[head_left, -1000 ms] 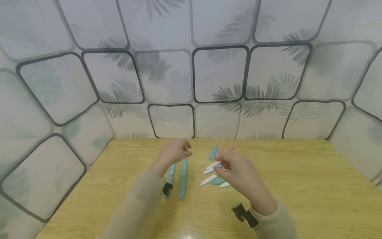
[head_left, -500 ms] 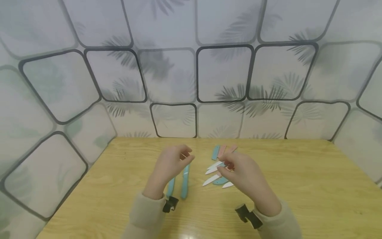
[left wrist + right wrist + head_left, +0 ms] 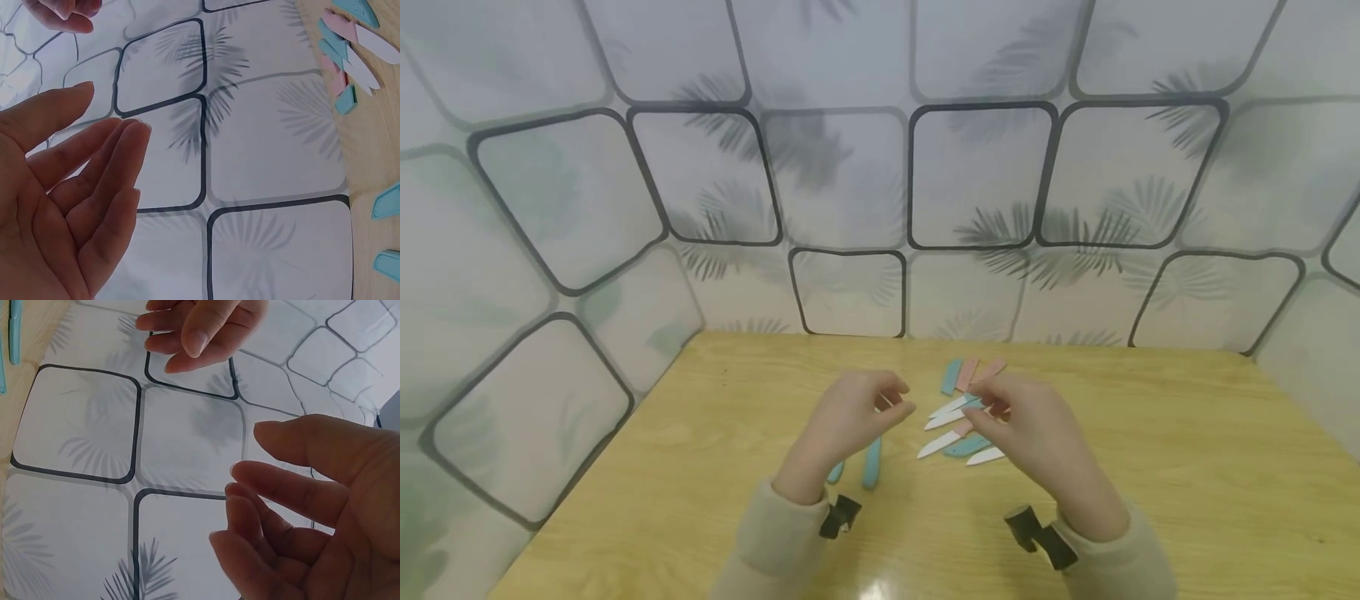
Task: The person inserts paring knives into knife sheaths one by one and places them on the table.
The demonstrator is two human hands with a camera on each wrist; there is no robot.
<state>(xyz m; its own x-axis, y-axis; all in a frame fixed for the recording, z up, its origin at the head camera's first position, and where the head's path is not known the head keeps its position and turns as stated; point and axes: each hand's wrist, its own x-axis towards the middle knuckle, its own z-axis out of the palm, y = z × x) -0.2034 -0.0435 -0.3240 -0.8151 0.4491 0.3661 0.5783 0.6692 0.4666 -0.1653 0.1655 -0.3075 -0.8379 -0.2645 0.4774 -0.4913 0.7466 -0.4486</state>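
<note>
My left hand (image 3: 853,425) hovers above the table with relaxed, slightly bent fingers, holding nothing. Partly hidden behind it lie two long teal knife-like pieces, the nearer-to-centre teal piece (image 3: 871,467) showing more. To the right, my right hand (image 3: 1037,425) is raised over several small knives; nothing is between its thumb and fingers. A pink-handled knife (image 3: 940,444) with a white blade lies there beside a curved teal piece (image 3: 967,447). In the left wrist view, pink- and teal-handled knives (image 3: 375,45) fan out on the table. My right hand covers some of the handles.
Behind the knives lie a flat teal piece (image 3: 951,377) and flat pink pieces (image 3: 967,373), like blade covers. The wooden table (image 3: 1187,450) ends at a patterned wall covering (image 3: 850,183) at the back and sides. A dark camera mount (image 3: 1041,537) sits at the right wrist.
My left hand has come down and to the right, closer to my right hand, over the teal pieces. The right hand keeps about the same pose, while the head view has shifted slightly.
</note>
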